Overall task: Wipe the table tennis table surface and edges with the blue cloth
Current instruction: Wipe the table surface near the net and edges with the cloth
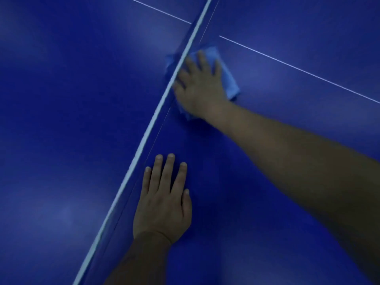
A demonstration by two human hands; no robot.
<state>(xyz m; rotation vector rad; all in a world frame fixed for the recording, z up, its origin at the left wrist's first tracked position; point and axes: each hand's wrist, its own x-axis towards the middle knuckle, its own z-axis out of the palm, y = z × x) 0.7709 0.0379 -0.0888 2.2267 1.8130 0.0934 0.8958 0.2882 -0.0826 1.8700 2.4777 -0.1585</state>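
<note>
The desk is deep blue, with the net running across it on a slant, its white top band bright against the dark mesh. A thin white line crosses the surface on the near side of the net and picks up again beyond it.

The blue cloth lies bunched flat on the desk, hard up against the foot of the net on the near side, just short of the white line. A corner of it shows dimly through the mesh. The right grip, a bare hand, presses down on top of the cloth with its palm flat and fingers spread and fairly straight, their tips reaching to the net. It pinches nothing that I can see, and the cloth sticks out from under it on the far and right sides. The bare forearm stretches back from it toward the right.

The left grip rests flat on the bare desk closer in, just beside the net and well apart from the cloth. Its fingers are straight and lie close together, the thumb tucked alongside, and it holds nothing.
</note>
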